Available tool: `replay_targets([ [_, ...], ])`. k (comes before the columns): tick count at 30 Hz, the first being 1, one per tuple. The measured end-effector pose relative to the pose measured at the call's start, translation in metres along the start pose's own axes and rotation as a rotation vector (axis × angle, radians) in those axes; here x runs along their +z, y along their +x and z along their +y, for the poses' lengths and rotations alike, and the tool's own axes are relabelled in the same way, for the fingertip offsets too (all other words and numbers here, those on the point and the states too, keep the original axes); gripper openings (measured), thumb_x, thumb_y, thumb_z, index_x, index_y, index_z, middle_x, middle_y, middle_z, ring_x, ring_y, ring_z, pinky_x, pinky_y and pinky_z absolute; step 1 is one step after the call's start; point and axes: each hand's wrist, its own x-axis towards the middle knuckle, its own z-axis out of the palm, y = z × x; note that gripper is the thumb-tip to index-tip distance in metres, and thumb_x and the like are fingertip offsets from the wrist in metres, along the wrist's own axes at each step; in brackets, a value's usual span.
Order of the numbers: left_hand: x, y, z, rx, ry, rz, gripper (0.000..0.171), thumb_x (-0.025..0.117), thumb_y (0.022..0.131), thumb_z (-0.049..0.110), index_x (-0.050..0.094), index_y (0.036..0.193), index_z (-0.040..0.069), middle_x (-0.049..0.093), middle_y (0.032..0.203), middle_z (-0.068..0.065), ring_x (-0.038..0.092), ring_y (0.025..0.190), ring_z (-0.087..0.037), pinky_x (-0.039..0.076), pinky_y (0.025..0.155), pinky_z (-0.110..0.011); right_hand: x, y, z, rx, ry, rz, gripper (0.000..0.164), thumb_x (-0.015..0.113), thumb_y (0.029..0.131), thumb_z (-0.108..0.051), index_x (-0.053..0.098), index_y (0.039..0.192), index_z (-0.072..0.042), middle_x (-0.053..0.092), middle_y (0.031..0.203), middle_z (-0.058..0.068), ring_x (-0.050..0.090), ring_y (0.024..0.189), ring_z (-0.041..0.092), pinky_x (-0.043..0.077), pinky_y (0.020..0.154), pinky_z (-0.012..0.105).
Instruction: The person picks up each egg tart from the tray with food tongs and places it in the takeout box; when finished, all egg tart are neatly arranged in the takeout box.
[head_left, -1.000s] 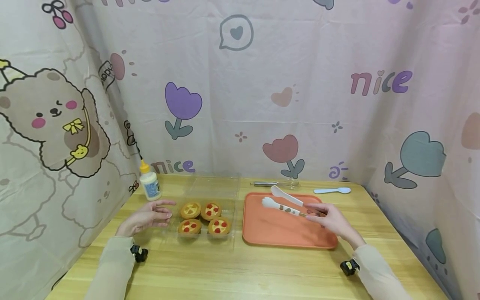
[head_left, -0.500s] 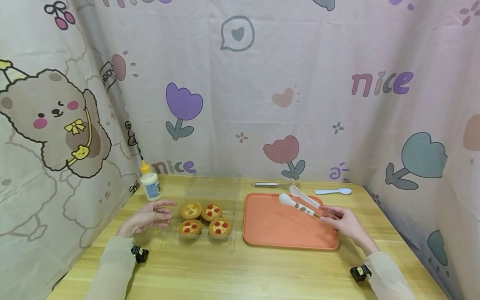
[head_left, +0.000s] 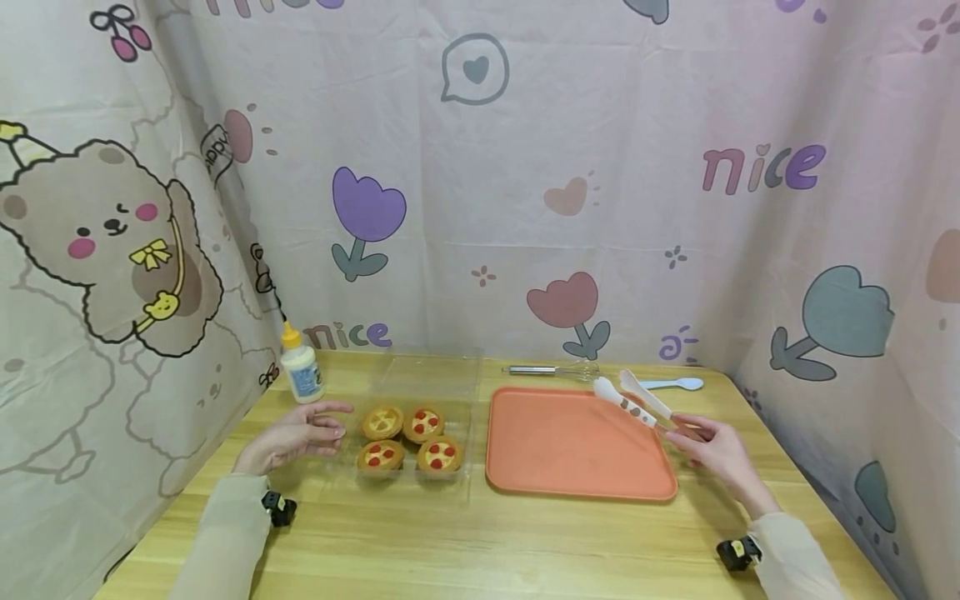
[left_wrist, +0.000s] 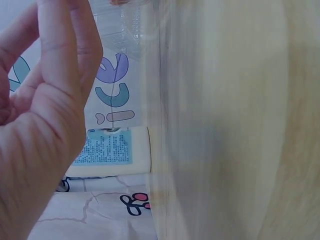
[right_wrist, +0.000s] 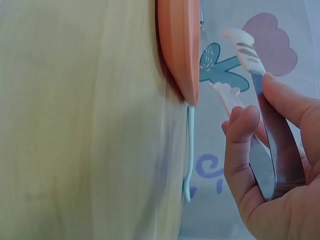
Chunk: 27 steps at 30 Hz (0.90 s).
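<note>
My right hand [head_left: 712,450] holds a pair of tongs [right_wrist: 272,145] between thumb and fingers. Their metal arms end in white paw-shaped tips [head_left: 609,390], spread apart over the right back corner of the orange tray [head_left: 562,450], with nothing between them. At the left, my left hand [head_left: 296,437] hovers with loosely bent fingers and holds nothing. Close beside its fingertips is a clear plastic box [head_left: 467,417] with its lid folded back. Several small tarts [head_left: 423,423] lie in the box, most with red pieces on top and one plain yellow.
A white glue-type bottle [head_left: 303,375] with a yellow nozzle stands behind my left hand. Along the table's back edge lie a whisk [head_left: 536,370] and a light blue spoon [head_left: 686,384], partly behind the tong tips. A patterned curtain [head_left: 480,208] closes off the back.
My right hand has moved right with the tongs, from over the tray's middle to its right back corner. The left hand has stayed in place.
</note>
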Motion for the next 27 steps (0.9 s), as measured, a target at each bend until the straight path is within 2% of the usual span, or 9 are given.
replay_targets([
  [3, -0.001, 0.000, -0.001, -0.005, 0.017, 0.007, 0.048, 0.053, 0.097, -0.001, 0.039, 0.143, 0.000, 0.066, 0.106, -0.009, 0.068, 0.094, -0.021, 0.059, 0.090, -0.042, -0.004, -0.001, 0.004, 0.016, 0.013, 0.015, 0.065, 0.072, 0.090, -0.025, 0.046, 0.140, 0.008, 0.053, 0.135, 0.031, 0.065, 0.076, 0.006, 0.060, 0.059, 0.029],
  [9, -0.003, 0.000, -0.003, -0.011, 0.033, 0.016, 0.053, 0.054, 0.097, 0.000, 0.032, 0.145, -0.005, 0.065, 0.107, -0.009, 0.068, 0.094, -0.020, 0.060, 0.088, -0.041, -0.010, -0.002, 0.009, 0.074, 0.003, 0.053, 0.067, 0.072, 0.091, -0.026, 0.044, 0.141, 0.009, 0.050, 0.138, 0.031, 0.065, 0.074, 0.007, 0.061, 0.063, 0.028],
  [15, -0.003, 0.002, -0.004, -0.002, 0.027, 0.004, 0.052, 0.054, 0.097, 0.000, 0.034, 0.145, -0.003, 0.065, 0.108, -0.009, 0.068, 0.094, -0.020, 0.060, 0.088, -0.041, -0.018, -0.003, 0.016, 0.118, -0.021, 0.088, 0.070, 0.072, 0.090, -0.030, 0.044, 0.140, 0.010, 0.061, 0.127, 0.027, 0.065, 0.073, 0.008, 0.061, 0.064, 0.028],
  [20, -0.004, 0.003, -0.004, -0.006, 0.020, 0.012, 0.054, 0.055, 0.097, -0.001, 0.032, 0.145, -0.004, 0.063, 0.111, -0.012, 0.067, 0.097, -0.022, 0.059, 0.089, -0.041, -0.026, -0.005, 0.022, 0.130, -0.018, 0.100, 0.072, 0.071, 0.091, -0.030, 0.041, 0.140, 0.012, 0.068, 0.112, 0.014, 0.065, 0.073, 0.006, 0.061, 0.065, 0.027],
  [23, -0.004, 0.003, -0.004, -0.007, 0.031, 0.017, 0.054, 0.055, 0.096, 0.000, 0.032, 0.145, -0.004, 0.064, 0.110, -0.012, 0.067, 0.096, -0.021, 0.060, 0.088, -0.040, -0.030, -0.006, 0.026, 0.147, -0.021, 0.105, 0.072, 0.071, 0.091, -0.029, 0.040, 0.140, 0.014, 0.067, 0.102, 0.004, 0.065, 0.071, 0.007, 0.061, 0.064, 0.027],
  [27, -0.004, 0.003, -0.004, -0.002, 0.044, 0.019, 0.053, 0.057, 0.096, 0.001, 0.034, 0.144, -0.005, 0.065, 0.106, -0.010, 0.068, 0.093, -0.019, 0.061, 0.085, -0.038, -0.033, -0.007, 0.030, 0.166, -0.061, 0.103, 0.073, 0.071, 0.091, -0.030, 0.040, 0.141, 0.014, 0.066, 0.096, 0.003, 0.067, 0.069, 0.009, 0.061, 0.063, 0.027],
])
